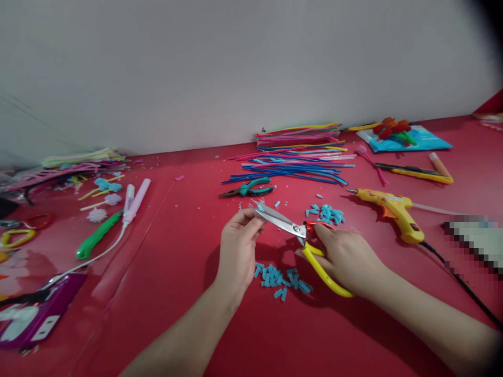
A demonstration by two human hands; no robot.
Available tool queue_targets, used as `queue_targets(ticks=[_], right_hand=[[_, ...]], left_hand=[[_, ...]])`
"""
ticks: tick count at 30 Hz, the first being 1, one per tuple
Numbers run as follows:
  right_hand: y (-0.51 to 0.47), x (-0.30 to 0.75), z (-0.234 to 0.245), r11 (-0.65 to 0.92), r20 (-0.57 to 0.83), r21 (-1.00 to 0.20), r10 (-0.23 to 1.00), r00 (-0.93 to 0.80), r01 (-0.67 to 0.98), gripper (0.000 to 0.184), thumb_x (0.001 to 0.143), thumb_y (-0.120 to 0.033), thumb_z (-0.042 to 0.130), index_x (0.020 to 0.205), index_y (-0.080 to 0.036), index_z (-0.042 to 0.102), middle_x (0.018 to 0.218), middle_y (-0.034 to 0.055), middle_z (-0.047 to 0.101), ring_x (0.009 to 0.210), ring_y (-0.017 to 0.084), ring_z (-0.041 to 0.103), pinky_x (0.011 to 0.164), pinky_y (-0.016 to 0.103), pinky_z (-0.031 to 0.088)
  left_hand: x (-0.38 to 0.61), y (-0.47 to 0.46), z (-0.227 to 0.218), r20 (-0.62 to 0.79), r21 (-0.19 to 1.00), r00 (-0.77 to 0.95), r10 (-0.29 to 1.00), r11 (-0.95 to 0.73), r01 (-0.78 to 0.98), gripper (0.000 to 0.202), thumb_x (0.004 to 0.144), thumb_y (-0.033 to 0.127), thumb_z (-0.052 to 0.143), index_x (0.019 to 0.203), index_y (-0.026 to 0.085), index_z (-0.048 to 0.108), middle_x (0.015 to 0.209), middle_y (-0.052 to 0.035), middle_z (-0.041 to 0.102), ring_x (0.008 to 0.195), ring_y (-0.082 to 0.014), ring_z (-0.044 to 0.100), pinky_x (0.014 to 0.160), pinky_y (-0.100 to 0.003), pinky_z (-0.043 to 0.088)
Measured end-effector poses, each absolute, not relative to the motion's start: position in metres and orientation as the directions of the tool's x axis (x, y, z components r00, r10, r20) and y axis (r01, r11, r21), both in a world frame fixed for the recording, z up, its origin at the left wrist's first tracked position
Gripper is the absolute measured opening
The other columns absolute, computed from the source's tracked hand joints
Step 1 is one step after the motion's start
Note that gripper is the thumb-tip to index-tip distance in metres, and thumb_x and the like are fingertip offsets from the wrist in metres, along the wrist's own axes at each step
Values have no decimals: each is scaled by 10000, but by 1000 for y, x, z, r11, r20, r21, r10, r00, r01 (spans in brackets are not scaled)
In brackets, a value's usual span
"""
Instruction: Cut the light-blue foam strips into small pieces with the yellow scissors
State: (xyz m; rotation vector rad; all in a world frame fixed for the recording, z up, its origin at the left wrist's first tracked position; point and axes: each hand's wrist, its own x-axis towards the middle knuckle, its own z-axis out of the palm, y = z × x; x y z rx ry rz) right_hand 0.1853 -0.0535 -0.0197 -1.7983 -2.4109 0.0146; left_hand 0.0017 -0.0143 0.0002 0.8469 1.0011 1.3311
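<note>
My right hand point(349, 256) grips a pair of scissors point(278, 220) by its yellow and red handles. The blades point left and look slightly parted. At their tips, my left hand point(240, 246) has thumb and fingers pinched on a small light-blue piece point(261, 208), mostly covered by fingers and blades. Below the scissors lies a loose pile of short light-blue strips point(275, 277) on the red table point(251, 340). Beyond my right hand sits a second pile of small blue pieces point(330, 214), with more pointed-looking ends.
Teal-handled pliers point(255, 187) lie beyond my hands, before bundles of coloured pipe cleaners point(298, 137). At right are a yellow glue gun point(387, 207) with a cord and a blue packet point(428, 139). At left lie a pink hair straightener point(135, 201), a green-handled tool point(98, 235) and a purple power strip point(47, 309).
</note>
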Motion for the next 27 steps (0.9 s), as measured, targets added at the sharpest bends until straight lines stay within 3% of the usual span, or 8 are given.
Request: queue_targets(ticks=[27], right_hand=[[-54, 183, -20, 270, 95, -78, 960, -263, 960, 335, 801, -494, 294, 721, -191, 412, 519, 24, 553, 434, 143, 490, 440, 256, 120]], left_hand=[[2, -14, 2, -129, 884, -25, 991, 103, -456, 66, 643, 114, 601, 690, 157, 618, 646, 22, 537, 609, -60, 456, 615, -188, 363]])
